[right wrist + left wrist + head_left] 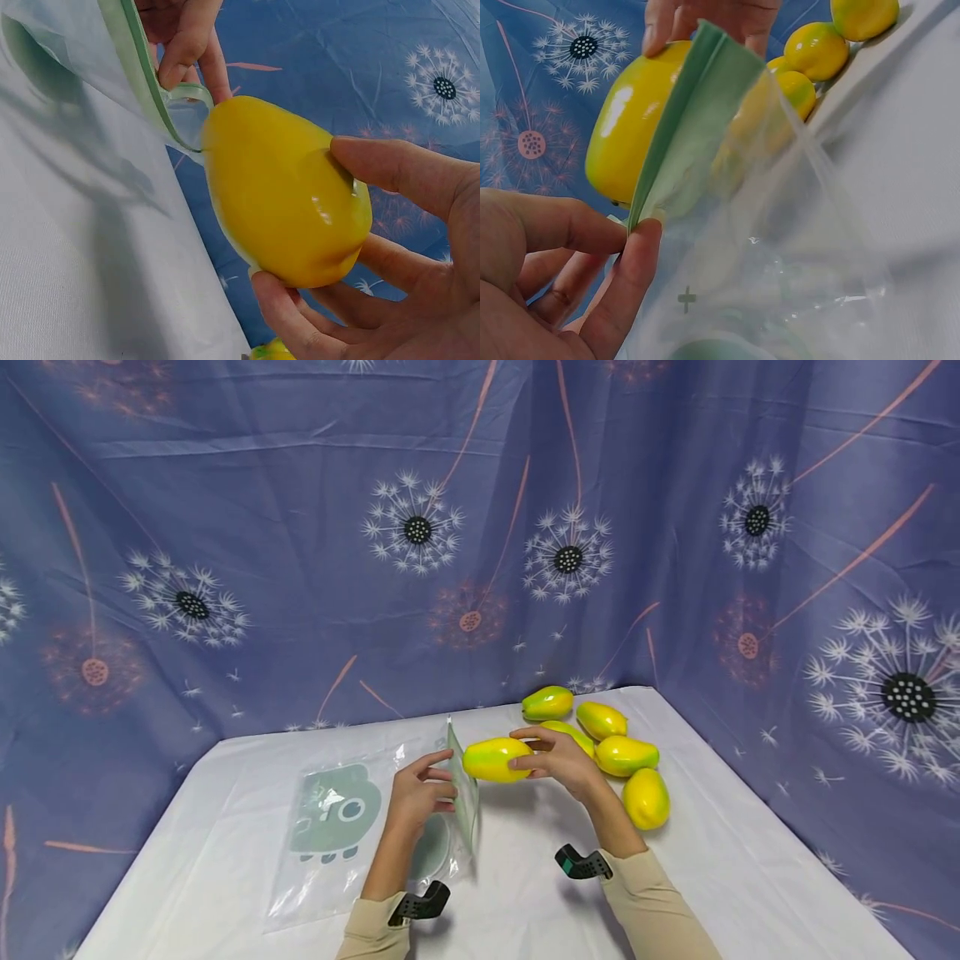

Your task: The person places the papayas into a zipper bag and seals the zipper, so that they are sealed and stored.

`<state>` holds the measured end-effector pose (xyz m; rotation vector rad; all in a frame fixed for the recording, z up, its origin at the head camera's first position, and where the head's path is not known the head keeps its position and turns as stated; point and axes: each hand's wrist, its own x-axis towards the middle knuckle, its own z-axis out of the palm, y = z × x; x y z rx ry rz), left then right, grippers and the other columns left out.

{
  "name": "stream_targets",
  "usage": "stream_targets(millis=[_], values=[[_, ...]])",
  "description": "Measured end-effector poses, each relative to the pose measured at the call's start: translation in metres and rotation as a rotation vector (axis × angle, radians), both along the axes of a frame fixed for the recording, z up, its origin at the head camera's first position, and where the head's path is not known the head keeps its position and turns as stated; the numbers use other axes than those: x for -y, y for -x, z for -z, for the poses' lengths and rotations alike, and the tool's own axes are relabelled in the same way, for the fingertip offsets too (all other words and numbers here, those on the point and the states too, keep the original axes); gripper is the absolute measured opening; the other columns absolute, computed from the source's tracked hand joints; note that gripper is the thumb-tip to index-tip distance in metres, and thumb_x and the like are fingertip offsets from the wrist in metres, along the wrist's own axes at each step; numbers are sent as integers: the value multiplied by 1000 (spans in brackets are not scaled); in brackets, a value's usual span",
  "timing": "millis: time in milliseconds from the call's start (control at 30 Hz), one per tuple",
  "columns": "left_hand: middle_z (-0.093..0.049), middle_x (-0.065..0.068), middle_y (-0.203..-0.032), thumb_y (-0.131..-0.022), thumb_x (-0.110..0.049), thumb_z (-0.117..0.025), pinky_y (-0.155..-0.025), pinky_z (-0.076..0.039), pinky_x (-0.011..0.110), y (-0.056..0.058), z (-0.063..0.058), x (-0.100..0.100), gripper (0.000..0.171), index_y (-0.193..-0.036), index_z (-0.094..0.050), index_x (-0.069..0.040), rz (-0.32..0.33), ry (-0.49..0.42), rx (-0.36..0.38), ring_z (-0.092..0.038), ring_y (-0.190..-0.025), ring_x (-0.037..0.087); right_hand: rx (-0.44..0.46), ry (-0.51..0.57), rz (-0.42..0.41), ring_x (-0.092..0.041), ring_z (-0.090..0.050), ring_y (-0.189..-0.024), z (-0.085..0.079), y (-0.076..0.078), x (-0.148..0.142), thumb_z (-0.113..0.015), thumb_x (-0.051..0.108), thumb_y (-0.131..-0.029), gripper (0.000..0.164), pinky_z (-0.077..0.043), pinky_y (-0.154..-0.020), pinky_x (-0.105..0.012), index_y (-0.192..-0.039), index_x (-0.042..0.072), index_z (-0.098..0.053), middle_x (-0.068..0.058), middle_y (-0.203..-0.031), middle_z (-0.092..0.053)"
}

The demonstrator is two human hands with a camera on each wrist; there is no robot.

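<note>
Evidently we are at the loading step, bringing a yellow-green fruit (487,762) up to the mouth of a clear printed bag (337,802) on the worktop (517,860). Seen from the head, our left hand (416,793) sits at eight o'clock from that fruit, thumb and finger clamped on the bag's green rim (664,135), which stands raised. Our right hand (566,762) comes in from three o'clock, thumb and fingers clamped round the fruit, so our two hands are apart with the fruit between them. The fruit's far end is right beside the rim; whether it touches or has passed inside, we cannot tell. Five loose fruits (627,756) lie between one and four o'clock from it, so most of the loading seems left to do.

As we judge it, the next move calls for spreading the rim wider with our left hand, since the mouth looks narrow for something so plump, then pushing the fruit towards nine o'clock and freeing our right fingers only once it is well past the rim
</note>
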<state>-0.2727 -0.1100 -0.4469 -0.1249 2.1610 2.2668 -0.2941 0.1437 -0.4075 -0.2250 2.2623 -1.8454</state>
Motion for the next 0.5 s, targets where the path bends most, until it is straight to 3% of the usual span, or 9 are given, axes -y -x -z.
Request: stream_targets(millis=[233, 500], values=[[-64, 12, -90, -72, 16, -69, -54, -61, 33, 1, 0, -1, 63, -131, -69, -6, 0, -41, -1, -66, -62, 17, 18, -22, -6, -26, -65, -116, 0, 1, -4, -82, 18, -82, 60, -59, -92, -45, -137, 7, -63, -19, -145, -56], [-63, 7, -89, -74, 16, -69, -57, -61, 33, 1, -1, 2, 59, -128, -71, -9, 4, -60, 21, -63, -66, 19, 75, -15, -47, -27, -67, -109, 5, 1, 1, -83, 16, -83, 58, -57, -94, -54, -137, 7, -62, -22, -142, -54]])
